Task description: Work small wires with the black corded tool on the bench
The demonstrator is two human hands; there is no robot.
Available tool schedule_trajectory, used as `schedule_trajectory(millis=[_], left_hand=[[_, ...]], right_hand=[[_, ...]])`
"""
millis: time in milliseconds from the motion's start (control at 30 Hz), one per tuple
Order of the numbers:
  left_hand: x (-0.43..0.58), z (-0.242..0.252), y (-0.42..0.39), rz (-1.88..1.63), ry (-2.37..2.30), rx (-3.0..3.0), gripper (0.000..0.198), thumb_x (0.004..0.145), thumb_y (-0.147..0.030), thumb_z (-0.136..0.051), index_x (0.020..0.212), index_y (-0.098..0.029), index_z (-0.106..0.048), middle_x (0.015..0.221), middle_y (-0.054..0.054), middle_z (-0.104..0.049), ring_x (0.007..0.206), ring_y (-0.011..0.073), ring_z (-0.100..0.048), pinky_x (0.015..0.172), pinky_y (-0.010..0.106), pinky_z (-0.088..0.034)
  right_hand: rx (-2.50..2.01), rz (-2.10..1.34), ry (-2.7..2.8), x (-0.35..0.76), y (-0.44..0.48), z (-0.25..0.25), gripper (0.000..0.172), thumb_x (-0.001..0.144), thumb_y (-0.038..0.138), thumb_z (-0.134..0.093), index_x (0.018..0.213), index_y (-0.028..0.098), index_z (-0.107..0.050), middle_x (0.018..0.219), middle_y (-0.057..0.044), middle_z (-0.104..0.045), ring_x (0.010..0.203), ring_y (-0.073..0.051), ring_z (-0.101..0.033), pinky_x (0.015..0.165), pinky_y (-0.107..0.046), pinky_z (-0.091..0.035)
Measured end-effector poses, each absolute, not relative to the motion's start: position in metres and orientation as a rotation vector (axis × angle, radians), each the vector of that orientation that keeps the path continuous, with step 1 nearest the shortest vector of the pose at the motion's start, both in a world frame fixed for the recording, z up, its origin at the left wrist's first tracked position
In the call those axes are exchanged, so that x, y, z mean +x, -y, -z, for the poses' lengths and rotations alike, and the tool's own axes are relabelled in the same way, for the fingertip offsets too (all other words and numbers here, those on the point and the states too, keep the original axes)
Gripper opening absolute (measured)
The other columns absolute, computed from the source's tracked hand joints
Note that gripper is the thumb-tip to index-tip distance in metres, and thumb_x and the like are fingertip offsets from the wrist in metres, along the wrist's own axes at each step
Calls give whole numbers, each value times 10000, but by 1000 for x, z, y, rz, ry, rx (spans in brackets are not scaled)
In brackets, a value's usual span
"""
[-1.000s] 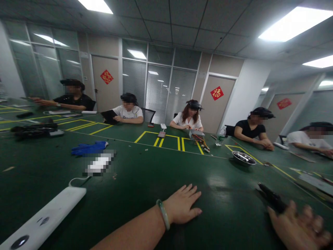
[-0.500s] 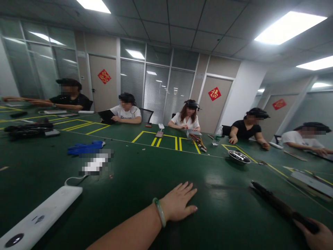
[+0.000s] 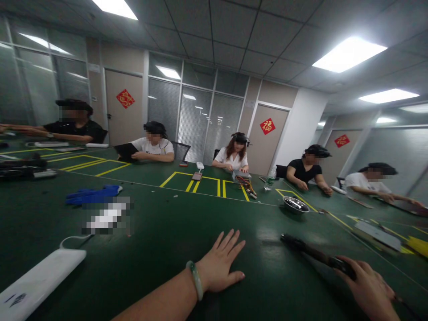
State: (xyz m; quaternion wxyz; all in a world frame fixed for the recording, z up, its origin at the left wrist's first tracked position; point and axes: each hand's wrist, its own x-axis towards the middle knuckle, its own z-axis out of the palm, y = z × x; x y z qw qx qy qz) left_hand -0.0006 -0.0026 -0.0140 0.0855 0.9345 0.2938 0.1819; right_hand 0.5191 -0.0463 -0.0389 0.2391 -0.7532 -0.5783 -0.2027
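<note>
One-handed, gripping long dark slender rod-like tool (image 3: 310, 250) at near end with right hand (image 3: 368, 290), fingers curled shut round it, tip low over green desk (image 3: 160, 249). Resting left hand (image 3: 219, 265) flat, fingers spread, empty. Judging stiff, light, narrow; taking thicker handle end.

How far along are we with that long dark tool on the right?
Done: the right hand grips the tool at its near end. In hand: the tool stretches low over the table, tip toward the bowl; lifted or resting, I cannot tell. The left hand lies flat on the table, holding nothing. Left: the tool is not yet put to anything; the bowl stands apart from its tip.
</note>
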Motion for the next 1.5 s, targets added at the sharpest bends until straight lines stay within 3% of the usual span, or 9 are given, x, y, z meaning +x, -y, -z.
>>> schedule_trajectory(millis=[167, 333, 567, 700, 800, 967, 1167, 1333, 1500], left_hand=[[2, 9, 7, -576, -869, 2839, 767, 902, -560, -436, 1495, -287, -33, 1567, 36, 47, 1433, 269, 12, 1155, 507, -57], [6, -8, 18, -782, -936, 2884, 697, 915, -478, -462, 1489, -262, -131, 1569, 41, -83, 1430, 250, -93, 1167, 469, -129], [6, -17, 24, -1050, -1096, 2860, 495, 965, -335, -375, 1443, -238, -287, 1515, 28, -292, 1401, 205, -216, 1170, 429, -182], [3, -12, 19, -1099, -1209, 2769, 450, 985, -325, -316, 1423, -224, -319, 1501, 40, -321, 1386, 197, -255, 1151, 411, -232], [2, -11, 16, -1070, -1205, 2750, 409, 984, -310, -308, 1377, -216, -376, 1450, 49, -400, 1341, 191, -336, 1123, 391, -277], [3, -10, 14, -868, -1263, 2724, 312, 901, -322, -469, 1182, -196, -517, 1165, 71, -591, 1098, 223, -532, 984, 394, -395], [-3, -7, 11, -629, -1390, 2743, 239, 854, -307, -544, 1072, -209, -532, 1074, 57, -588, 1010, 231, -553, 869, 378, -427], [3, -2, 7, -558, -1376, 2769, 177, 873, -291, -544, 1036, -222, -542, 1037, 42, -591, 930, 220, -576, 752, 337, -444], [17, 2, 7, -556, -1442, 2748, 146, 909, -210, -466, 1033, -204, -543, 1007, 52, -607, 907, 213, -582, 748, 339, -444]], right_hand=[[-2016, 383, 1780, 391, 28, -1, 407, 755, 440, -470, 1108, 332, -642, 1140, -83, -582, 1086, -336, -499, 878, -493, -383], [-1728, 115, 1989, 254, 14, 0, 336, 800, 349, -552, 1130, 304, -599, 1119, -52, -572, 1072, -273, -500, 904, -430, -375], [-1494, -122, 2277, 128, -3, 34, 502, 882, 251, -408, 1383, 226, -387, 1388, -121, -414, 1285, -307, -346, 1056, -495, -277], [-1314, -138, 2365, 126, 3, 25, 555, 887, 261, -389, 1431, 208, -295, 1450, -110, -325, 1325, -274, -290, 1099, -457, -243], [-1429, -49, 2184, 152, 21, 7, 518, 844, 249, -481, 1352, 201, -388, 1350, -121, -410, 1245, -268, -375, 1056, -436, -297], [-1776, -287, 2240, 206, 48, -14, 290, 712, 380, -686, 930, 208, -603, 980, -49, -567, 879, -208, -558, 772, -323, -433], [-1913, -485, 2334, 228, 50, -21, 65, 736, 269, -655, 795, 253, -676, 816, 6, -649, 730, -160, -586, 596, -252, -363], [-2004, -386, 2095, 226, 33, -14, 121, 806, 317, -594, 771, 245, -684, 735, -3, -668, 675, -158, -596, 567, -254, -341], [-2017, -89, 1805, 231, 7, -13, 228, 887, 334, -481, 871, 226, -682, 884, -38, -682, 792, -182, -605, 632, -270, -371]])
